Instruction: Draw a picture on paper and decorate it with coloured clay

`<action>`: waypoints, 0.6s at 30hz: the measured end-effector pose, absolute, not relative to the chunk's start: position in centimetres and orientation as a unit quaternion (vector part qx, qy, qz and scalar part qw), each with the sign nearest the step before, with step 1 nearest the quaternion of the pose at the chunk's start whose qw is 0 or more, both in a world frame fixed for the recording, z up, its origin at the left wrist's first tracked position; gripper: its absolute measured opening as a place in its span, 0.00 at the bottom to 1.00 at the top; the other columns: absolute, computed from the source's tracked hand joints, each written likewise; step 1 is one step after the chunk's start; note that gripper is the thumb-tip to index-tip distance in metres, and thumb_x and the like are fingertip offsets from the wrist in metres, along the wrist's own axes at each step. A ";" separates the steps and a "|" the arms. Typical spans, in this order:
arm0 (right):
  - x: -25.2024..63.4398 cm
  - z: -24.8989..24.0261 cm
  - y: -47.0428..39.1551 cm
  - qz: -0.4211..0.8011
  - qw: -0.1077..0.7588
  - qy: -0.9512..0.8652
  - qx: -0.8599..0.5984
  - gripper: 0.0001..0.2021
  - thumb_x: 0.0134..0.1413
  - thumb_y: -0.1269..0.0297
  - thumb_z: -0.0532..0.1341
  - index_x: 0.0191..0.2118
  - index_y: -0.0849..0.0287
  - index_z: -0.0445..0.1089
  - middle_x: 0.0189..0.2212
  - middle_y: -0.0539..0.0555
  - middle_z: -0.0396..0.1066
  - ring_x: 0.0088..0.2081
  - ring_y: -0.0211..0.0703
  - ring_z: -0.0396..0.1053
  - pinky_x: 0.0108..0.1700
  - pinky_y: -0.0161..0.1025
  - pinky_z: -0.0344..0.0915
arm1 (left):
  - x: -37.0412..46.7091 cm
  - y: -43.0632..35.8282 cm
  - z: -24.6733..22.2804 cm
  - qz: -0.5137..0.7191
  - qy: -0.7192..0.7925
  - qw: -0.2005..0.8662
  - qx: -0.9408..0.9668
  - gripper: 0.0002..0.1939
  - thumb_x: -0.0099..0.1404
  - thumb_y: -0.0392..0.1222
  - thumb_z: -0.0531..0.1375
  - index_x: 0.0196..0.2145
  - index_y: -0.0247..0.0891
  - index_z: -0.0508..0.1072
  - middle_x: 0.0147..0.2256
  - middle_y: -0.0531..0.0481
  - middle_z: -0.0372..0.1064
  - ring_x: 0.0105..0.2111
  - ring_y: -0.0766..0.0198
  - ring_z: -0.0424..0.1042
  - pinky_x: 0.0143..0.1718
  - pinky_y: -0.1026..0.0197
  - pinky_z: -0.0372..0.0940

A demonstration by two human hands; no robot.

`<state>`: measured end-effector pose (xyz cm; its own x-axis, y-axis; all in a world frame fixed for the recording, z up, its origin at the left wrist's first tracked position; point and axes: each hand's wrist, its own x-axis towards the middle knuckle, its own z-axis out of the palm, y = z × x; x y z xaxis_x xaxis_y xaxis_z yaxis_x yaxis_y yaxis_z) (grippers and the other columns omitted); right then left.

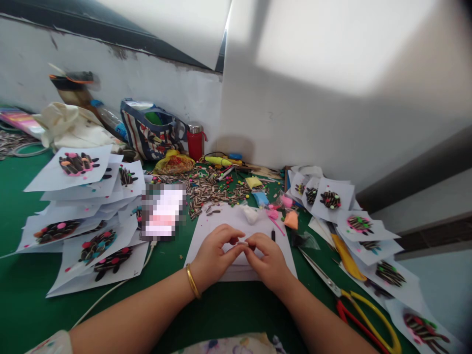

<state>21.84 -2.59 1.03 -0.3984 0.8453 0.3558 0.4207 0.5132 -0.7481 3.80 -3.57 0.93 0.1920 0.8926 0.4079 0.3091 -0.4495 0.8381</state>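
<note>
Both hands meet over a white sheet of paper (206, 231) on the green table. My left hand (219, 251) has its thumb and fingertips pinched together. Facing it, my right hand (266, 258) is pinched too, its fingertips at those of the left. A small pale piece (241, 243) shows between the fingertips; I cannot make out what it is. Just beyond the hands, a lump of white clay (250, 214) lies on the sheet, and a black pen (273, 235) rests right of my right hand. A few sunflower seeds (213, 211) lie near the sheet's far left corner.
Papers with seed figures (98, 246) are stacked at left, others (359, 224) at right. Scissors (339, 290) lie right of the sheet. Beyond it are loose seeds (210, 189), orange clay (291, 220), a red flask (195, 141) and a striped bag (147, 132). A phone (162, 211) stands at left, its cable trailing forward.
</note>
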 end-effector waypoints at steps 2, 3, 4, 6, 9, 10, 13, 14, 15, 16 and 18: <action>21.8 1.0 -2.6 0.281 0.372 -0.786 -0.406 0.05 0.58 0.67 0.59 0.31 0.56 0.69 0.27 0.50 0.67 0.33 0.41 0.66 0.37 0.39 0.62 | 3.8 -3.5 0.8 0.469 0.429 0.304 0.709 0.05 0.65 0.41 0.61 0.38 0.39 0.74 0.33 0.50 0.67 0.35 0.63 0.67 0.39 0.60 0.64; 21.8 1.0 -2.6 0.282 0.370 -0.786 -0.407 0.05 0.58 0.68 0.59 0.31 0.56 0.69 0.27 0.50 0.67 0.33 0.41 0.66 0.37 0.39 0.61 | 3.8 -3.5 0.8 0.467 0.432 0.303 0.710 0.04 0.65 0.41 0.61 0.35 0.39 0.73 0.32 0.50 0.67 0.35 0.63 0.67 0.38 0.60 0.64; 21.8 1.1 -2.7 0.285 0.369 -0.786 -0.407 0.05 0.58 0.68 0.59 0.31 0.56 0.69 0.27 0.50 0.67 0.33 0.41 0.66 0.37 0.39 0.61 | 3.8 -3.4 0.7 0.463 0.434 0.304 0.711 0.05 0.66 0.41 0.60 0.33 0.38 0.73 0.32 0.50 0.67 0.34 0.63 0.67 0.38 0.60 0.63; 21.8 1.1 -2.7 0.289 0.375 -0.780 -0.410 0.05 0.58 0.69 0.59 0.31 0.56 0.68 0.28 0.50 0.68 0.33 0.41 0.66 0.37 0.38 0.62 | 3.9 -3.4 0.8 0.460 0.436 0.301 0.713 0.07 0.66 0.41 0.60 0.31 0.38 0.71 0.31 0.50 0.66 0.34 0.63 0.66 0.38 0.60 0.63; 22.0 1.1 -2.6 0.294 0.390 -0.765 -0.419 0.04 0.58 0.69 0.58 0.32 0.56 0.68 0.29 0.51 0.68 0.34 0.41 0.66 0.38 0.38 0.62 | 3.9 -3.4 0.8 0.457 0.441 0.294 0.714 0.07 0.66 0.42 0.59 0.31 0.38 0.70 0.31 0.51 0.65 0.34 0.63 0.66 0.37 0.60 0.62; 22.0 1.1 -2.6 0.294 0.393 -0.762 -0.421 0.04 0.58 0.69 0.58 0.32 0.56 0.68 0.29 0.51 0.68 0.34 0.41 0.66 0.38 0.38 0.62 | 3.9 -3.5 0.8 0.454 0.445 0.293 0.715 0.07 0.66 0.42 0.59 0.31 0.38 0.69 0.31 0.51 0.65 0.34 0.63 0.66 0.37 0.60 0.62; 22.1 1.0 -2.6 0.296 0.394 -0.762 -0.421 0.04 0.58 0.68 0.58 0.32 0.56 0.68 0.29 0.50 0.67 0.33 0.41 0.66 0.37 0.38 0.61 | 4.0 -3.5 0.7 0.441 0.457 0.295 0.714 0.06 0.65 0.42 0.60 0.32 0.38 0.69 0.32 0.51 0.65 0.34 0.63 0.65 0.37 0.61 0.62; 22.1 0.9 -2.6 0.297 0.393 -0.762 -0.420 0.04 0.58 0.68 0.58 0.32 0.56 0.68 0.29 0.50 0.67 0.33 0.41 0.66 0.37 0.38 0.61 | 4.0 -3.5 0.6 0.438 0.458 0.298 0.714 0.07 0.66 0.42 0.59 0.32 0.38 0.69 0.31 0.51 0.65 0.34 0.63 0.65 0.36 0.61 0.62; 22.0 0.9 -2.6 0.300 0.393 -0.761 -0.421 0.04 0.59 0.67 0.58 0.32 0.57 0.68 0.29 0.50 0.67 0.34 0.41 0.66 0.37 0.38 0.62 | 4.0 -3.4 0.5 0.437 0.459 0.302 0.712 0.07 0.66 0.43 0.59 0.32 0.38 0.69 0.31 0.51 0.65 0.33 0.63 0.65 0.36 0.61 0.62; 22.0 0.9 -2.6 0.302 0.392 -0.760 -0.420 0.04 0.59 0.67 0.58 0.32 0.57 0.68 0.29 0.50 0.68 0.34 0.41 0.66 0.38 0.38 0.62 | 4.0 -3.4 0.4 0.439 0.459 0.306 0.710 0.08 0.67 0.44 0.58 0.31 0.38 0.68 0.31 0.51 0.65 0.33 0.63 0.65 0.36 0.61 0.62; 22.0 1.0 -2.6 0.308 0.389 -0.762 -0.417 0.03 0.59 0.66 0.59 0.34 0.57 0.69 0.30 0.50 0.68 0.34 0.41 0.66 0.38 0.38 0.62 | 4.0 -3.3 0.4 0.444 0.457 0.316 0.703 0.10 0.68 0.45 0.58 0.30 0.38 0.68 0.30 0.51 0.65 0.32 0.64 0.65 0.36 0.61 0.62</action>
<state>21.98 -2.61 1.00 -0.3495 0.8749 0.3353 0.3966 0.4624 -0.7930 4.01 -3.26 0.36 0.1872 0.9236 0.3345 0.3621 -0.3814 0.8505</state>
